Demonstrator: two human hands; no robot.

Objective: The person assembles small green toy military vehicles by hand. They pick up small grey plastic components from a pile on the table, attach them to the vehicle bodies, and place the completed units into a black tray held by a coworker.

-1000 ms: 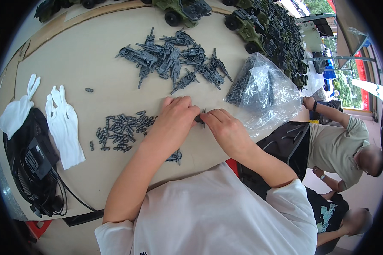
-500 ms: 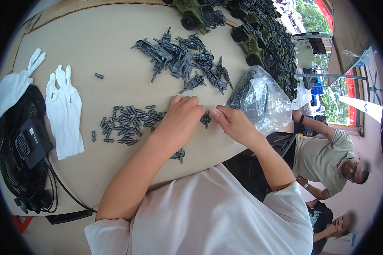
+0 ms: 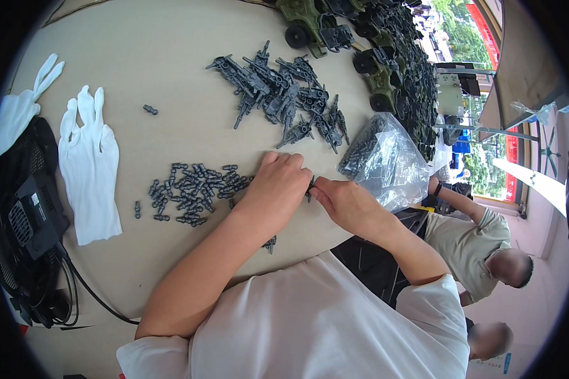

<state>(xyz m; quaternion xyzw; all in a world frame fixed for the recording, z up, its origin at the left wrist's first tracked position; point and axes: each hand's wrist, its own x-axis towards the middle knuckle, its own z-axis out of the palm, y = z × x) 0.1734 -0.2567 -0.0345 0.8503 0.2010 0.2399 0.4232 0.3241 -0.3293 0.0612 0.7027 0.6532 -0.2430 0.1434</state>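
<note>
My left hand [image 3: 283,180] and my right hand [image 3: 346,201] meet over the table, fingers closed in pinches on one small dark grey plastic toy part [image 3: 310,189]. Most of this part is covered by my fingers. Left of my left hand lies a spread of small knobbed dark grey plastic pieces [image 3: 196,189]. Beyond both hands is a heap of dark grey toy gun parts [image 3: 278,91]. Another dark part [image 3: 270,244] peeks out beside my left forearm. Near my right hand a clear plastic bag [image 3: 395,167] holds more dark pieces.
Green toy jeeps [image 3: 306,28] and a mass of dark toy parts crowd the far right. Two white gloves [image 3: 91,170] and a black mesh bag [image 3: 12,215] with a cabled black device [image 3: 35,215] lie at the left. A person [image 3: 471,246] is at the right.
The view has shifted a little. My hands stay together at the small part, which is now more covered by my fingers. The people at the right have changed posture.
</note>
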